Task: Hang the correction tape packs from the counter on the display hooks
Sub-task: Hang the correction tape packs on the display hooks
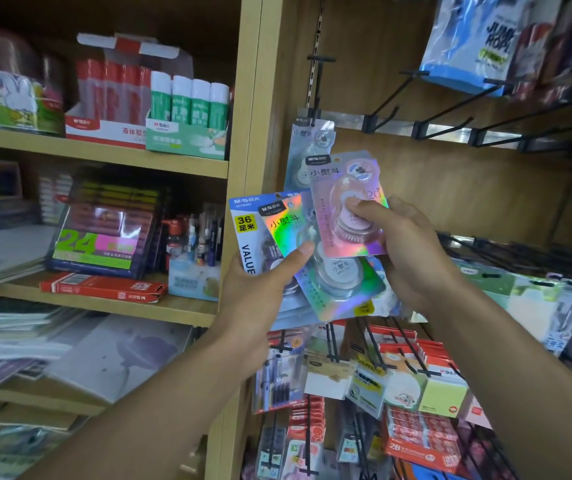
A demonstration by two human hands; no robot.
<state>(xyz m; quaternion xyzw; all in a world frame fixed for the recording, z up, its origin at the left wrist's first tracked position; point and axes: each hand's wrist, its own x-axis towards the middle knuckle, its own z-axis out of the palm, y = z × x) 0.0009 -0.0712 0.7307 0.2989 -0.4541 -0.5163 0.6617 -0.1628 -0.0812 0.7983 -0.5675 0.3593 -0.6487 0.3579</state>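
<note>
Both hands raised in front of the hook display. Left hand (264,282) grips a fanned stack of correction tape packs (312,271), thumb pressed on the front. Right hand (412,251) pinches a pink holographic pack (343,192) at the top of the fan. Another pale blue pack (307,150) hangs on a display hook (315,84) just behind. Glue stick boxes (187,112) on wooden shelf (104,150) to the left.

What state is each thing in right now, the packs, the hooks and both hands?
Pink pack: pinched in the right hand, not on a hook.
Stack of packs: fanned, gripped by the left hand.
Grey pack: already hanging.
Hooks on the upper rail: bare.
Glue stick box: open, sticks upright.
</note>
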